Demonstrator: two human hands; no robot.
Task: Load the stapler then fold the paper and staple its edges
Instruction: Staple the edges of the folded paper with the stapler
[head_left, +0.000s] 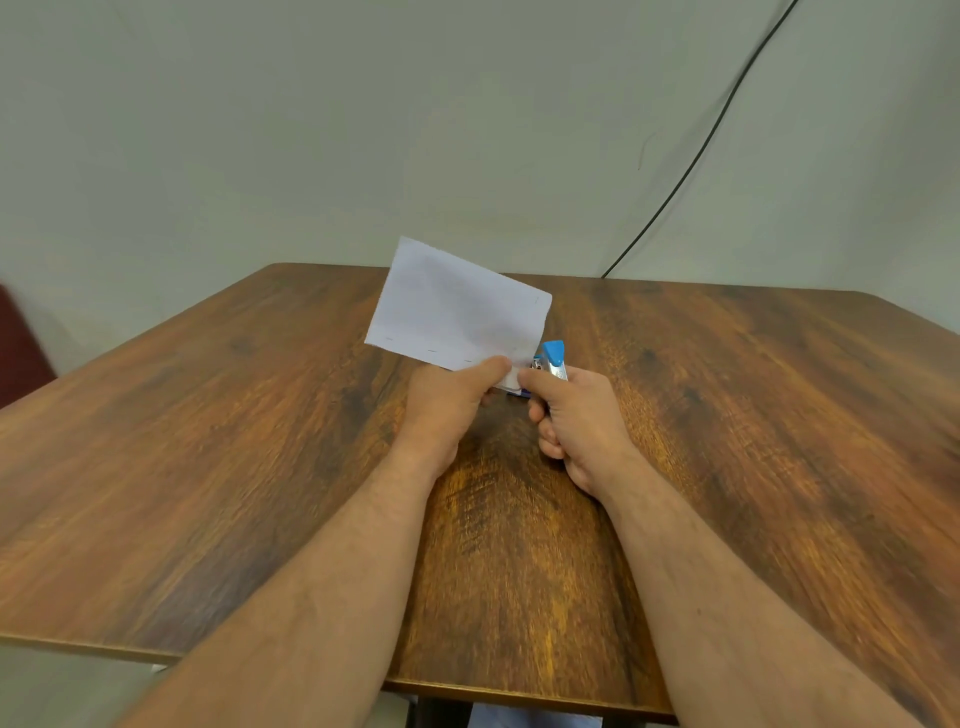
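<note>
A folded white paper (457, 312) is held up above the wooden table (208, 467), tilted, with several staples along its lower edge. My left hand (447, 405) pinches the paper's lower right corner between thumb and fingers. My right hand (576, 421) is closed around a small stapler (553, 358) with a blue top and metal body. The stapler's nose sits at the paper's lower right corner, touching or clamping it. Below the corner a small blue and white thing (517, 393) peeks out, mostly hidden by my fingers.
The table ends at a pale wall behind. A black cable (691, 166) runs down the wall to the table's back edge. A dark red seat edge (21, 343) shows at far left.
</note>
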